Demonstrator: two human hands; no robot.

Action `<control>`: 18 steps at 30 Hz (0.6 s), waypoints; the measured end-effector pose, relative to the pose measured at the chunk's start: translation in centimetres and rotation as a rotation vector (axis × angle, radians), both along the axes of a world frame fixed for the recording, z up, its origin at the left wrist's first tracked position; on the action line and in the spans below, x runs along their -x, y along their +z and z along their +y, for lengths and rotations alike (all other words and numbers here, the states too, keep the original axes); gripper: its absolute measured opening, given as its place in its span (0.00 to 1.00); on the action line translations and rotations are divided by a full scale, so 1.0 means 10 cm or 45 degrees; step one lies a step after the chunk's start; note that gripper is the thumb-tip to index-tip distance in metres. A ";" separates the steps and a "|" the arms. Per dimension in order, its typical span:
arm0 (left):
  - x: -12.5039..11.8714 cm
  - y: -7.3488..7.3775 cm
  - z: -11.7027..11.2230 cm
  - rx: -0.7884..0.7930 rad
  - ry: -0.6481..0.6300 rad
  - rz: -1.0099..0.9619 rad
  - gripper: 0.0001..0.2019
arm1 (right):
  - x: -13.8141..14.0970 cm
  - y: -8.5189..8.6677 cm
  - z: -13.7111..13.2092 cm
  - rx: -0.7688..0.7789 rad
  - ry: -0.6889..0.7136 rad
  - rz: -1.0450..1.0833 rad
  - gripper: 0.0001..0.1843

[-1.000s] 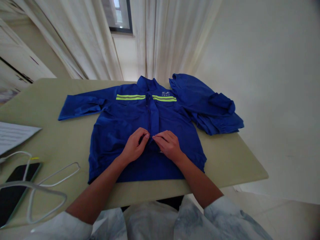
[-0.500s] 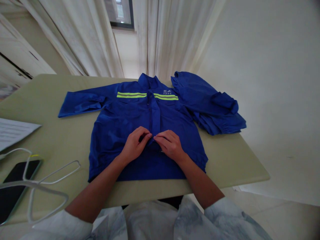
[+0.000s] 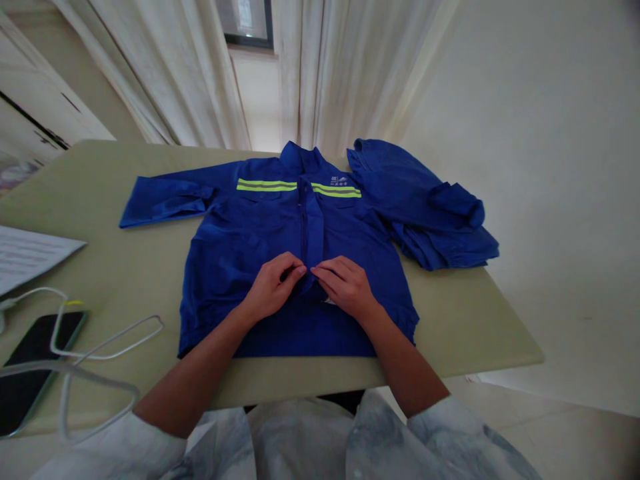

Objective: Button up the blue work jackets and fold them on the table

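A blue work jacket [image 3: 245, 227] with yellow-green reflective stripes lies front up on the table, its collar pointing away from me. My left hand [image 3: 275, 283] is closed in a pinch on the jacket's front edge, just below the middle of the zip line. Close beside it, my right hand [image 3: 347, 287] pinches the facing edge at the front flap [image 3: 315, 230]. A small gap separates the fingertips of both hands. Whether they grip fabric or zip ends is too small to tell. A small whitish patch shows under my right hand.
Bunched blue cloth [image 3: 465, 250] lies at the right, under the jacket's sleeve. On the left of the pale green table [image 3: 480, 327] are a phone [image 3: 30, 380], a white cable [image 3: 115, 347] and a printed sheet [image 3: 35, 253]. Curtains [image 3: 335, 73] and a wall [image 3: 545, 167] stand behind.
The view has shifted slightly, so the table and jacket sit a little higher and further right. Both hands keep their pinch at the jacket's front, with hardly any movement.
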State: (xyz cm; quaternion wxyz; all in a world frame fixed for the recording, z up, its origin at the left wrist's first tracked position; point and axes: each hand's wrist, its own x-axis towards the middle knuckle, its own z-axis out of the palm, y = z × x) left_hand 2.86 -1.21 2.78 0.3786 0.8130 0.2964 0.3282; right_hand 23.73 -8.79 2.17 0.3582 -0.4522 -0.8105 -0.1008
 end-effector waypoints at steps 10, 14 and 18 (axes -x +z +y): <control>0.01 0.01 -0.03 -0.087 -0.052 0.002 0.11 | 0.08 -0.05 -0.03 -0.013 -0.046 -0.029 0.11; 0.00 0.01 -0.04 -0.059 -0.005 0.008 0.11 | 0.08 -0.05 0.01 -0.018 -0.018 0.051 0.09; 0.00 0.01 -0.05 -0.034 0.067 0.023 0.12 | 0.07 -0.05 0.03 0.050 -0.018 0.162 0.09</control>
